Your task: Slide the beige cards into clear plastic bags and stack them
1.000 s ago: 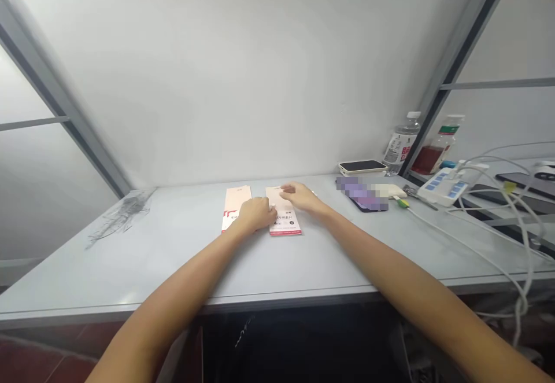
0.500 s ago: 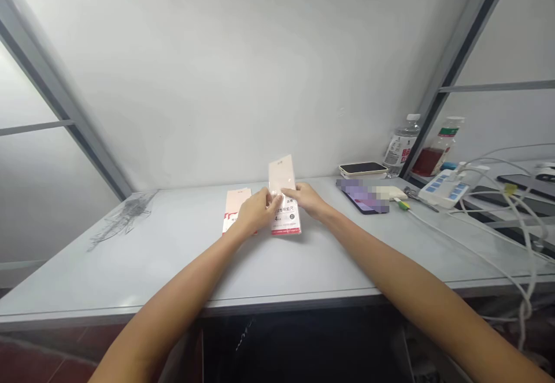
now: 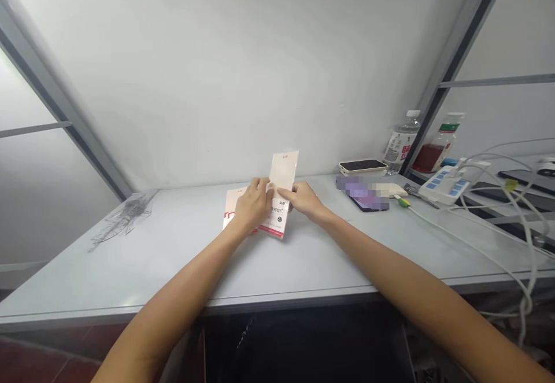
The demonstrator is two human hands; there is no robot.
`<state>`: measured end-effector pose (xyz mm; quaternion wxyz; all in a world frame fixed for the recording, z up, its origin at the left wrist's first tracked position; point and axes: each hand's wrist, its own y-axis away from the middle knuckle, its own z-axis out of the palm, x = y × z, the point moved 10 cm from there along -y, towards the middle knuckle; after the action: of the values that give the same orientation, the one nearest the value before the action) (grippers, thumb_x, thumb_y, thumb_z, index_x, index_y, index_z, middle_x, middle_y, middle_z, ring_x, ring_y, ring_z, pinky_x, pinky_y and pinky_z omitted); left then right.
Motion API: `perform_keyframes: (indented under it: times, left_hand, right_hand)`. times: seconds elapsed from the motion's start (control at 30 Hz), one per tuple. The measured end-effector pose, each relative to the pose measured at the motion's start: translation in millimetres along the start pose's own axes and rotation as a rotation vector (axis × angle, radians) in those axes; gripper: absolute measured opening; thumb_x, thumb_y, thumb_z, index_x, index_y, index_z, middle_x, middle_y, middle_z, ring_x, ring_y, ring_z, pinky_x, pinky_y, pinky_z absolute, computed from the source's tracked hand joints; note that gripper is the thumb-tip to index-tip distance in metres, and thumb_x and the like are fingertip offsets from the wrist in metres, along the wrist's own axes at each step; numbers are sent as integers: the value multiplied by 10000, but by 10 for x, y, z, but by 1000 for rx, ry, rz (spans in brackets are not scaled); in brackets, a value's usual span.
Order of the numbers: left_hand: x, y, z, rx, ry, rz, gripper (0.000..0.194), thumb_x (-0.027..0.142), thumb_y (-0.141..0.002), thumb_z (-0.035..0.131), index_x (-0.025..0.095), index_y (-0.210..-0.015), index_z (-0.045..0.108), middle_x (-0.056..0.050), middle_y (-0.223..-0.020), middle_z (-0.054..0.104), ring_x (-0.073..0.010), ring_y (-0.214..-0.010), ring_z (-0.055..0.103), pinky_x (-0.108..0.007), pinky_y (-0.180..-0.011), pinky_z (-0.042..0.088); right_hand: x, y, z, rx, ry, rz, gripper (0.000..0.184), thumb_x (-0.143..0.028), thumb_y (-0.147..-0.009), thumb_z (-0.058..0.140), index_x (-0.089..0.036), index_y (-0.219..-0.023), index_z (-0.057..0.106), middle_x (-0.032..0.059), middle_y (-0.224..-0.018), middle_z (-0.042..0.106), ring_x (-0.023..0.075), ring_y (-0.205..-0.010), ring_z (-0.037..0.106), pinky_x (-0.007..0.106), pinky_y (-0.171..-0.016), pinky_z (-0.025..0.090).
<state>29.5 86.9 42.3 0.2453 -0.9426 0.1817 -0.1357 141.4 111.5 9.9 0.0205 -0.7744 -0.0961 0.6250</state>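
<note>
A flat pink-and-white ruler set packet (image 3: 284,173) in clear wrapping is held up over the desk, its top leaning to the right. Printed characters and a red strip show along its lower part. My left hand (image 3: 255,206) grips its left edge, the fingers curled and the thumb on the front. On the right edge my right hand (image 3: 305,199) pinches it, thumb across the front and the other fingers partly hidden behind. A similar pink-and-white packet (image 3: 234,199) lies on the desk to the left, partly covered by my left hand.
On the grey desk (image 3: 182,267) at right are a purple phone (image 3: 362,193), a phone with a dark screen (image 3: 363,166), a clear bottle (image 3: 402,146), a bottle of red liquid (image 3: 436,148) and a white power strip (image 3: 448,185) with cables. A wall stands behind.
The held packet has tilted, its top swinging right and its lower end left. My left hand has turned slightly with it; the packet on the desk stays put.
</note>
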Motion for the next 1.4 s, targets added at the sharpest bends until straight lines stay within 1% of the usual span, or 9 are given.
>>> perform_keyframes:
  times: [0.13,0.27,0.47,0.57,0.67,0.87,1.03,1.23,1.4]
  left_hand:
    - [30,0,31,-30,154,51,303,405,-922,267,220,-1084,444,-62,-1107,518,-144,-779,564,-272,-601,413]
    - [-118,-25,102,-62,341,11,313,439,-883,379,217,-1089,460,-45,-1051,535,-110,-697,556,-263,-633,449]
    - [-48,-38,71,14,96,86,210,252,-892,351,186,-996,521,-74,-1014,563,-165,-826,567,-287,-659,432]
    - [16,-31,164,-45,-35,98,292,123,-844,346,168,-1089,500,-89,-1002,581,-190,-871,562,-292,-658,416]
    - [-27,-18,237,-104,0,63,443,82,-788,402,199,-1214,438,-77,-1058,581,-193,-921,555,-277,-656,412]
    - [-110,-31,200,-47,106,47,282,276,-901,314,191,-963,575,-67,-903,621,-189,-833,559,-301,-709,407]
    - [-70,-52,194,-40,47,55,326,258,-913,265,188,-697,499,-54,-716,577,-168,-675,525,-290,-644,367]
    - [-34,-10,102,-10,63,-46,215,276,-915,263,214,-821,446,-21,-710,555,-159,-595,506,-264,-542,298]
    - [-42,-16,184,-111,173,-83,296,404,-924,228,225,-808,432,-14,-707,574,-164,-602,522,-265,-541,306]
  right_hand:
    - [-8,20,-42,44,-54,-11,229,-344,-729,615,-142,-623,606,61,-630,656,156,-529,592,247,-472,472]
    - [-2,-2,-83,72,-79,-35,286,-394,-748,591,-138,-618,595,54,-609,643,148,-522,583,236,-462,459]
    - [-32,18,-18,38,-54,-60,279,-346,-778,560,-134,-599,583,35,-546,615,112,-435,538,214,-419,435]
    - [-55,49,27,30,18,-87,252,-316,-758,586,-138,-580,575,28,-514,598,109,-413,533,207,-405,431]
    - [-14,45,55,19,64,-76,246,-303,-758,571,-137,-576,578,33,-512,597,115,-415,538,209,-400,434]
    - [63,-18,44,11,73,-62,262,-326,-775,541,-139,-594,572,44,-525,598,128,-451,548,221,-431,447]
    - [75,-1,93,3,14,-48,257,-367,-793,525,-140,-686,581,71,-656,640,164,-578,603,250,-512,481]
    - [-7,68,144,-25,39,-86,243,-363,-774,529,-145,-715,620,68,-762,671,201,-733,619,284,-645,476]
    - [60,20,54,3,118,-54,283,-382,-788,477,-156,-703,625,55,-718,666,192,-673,611,257,-564,439]
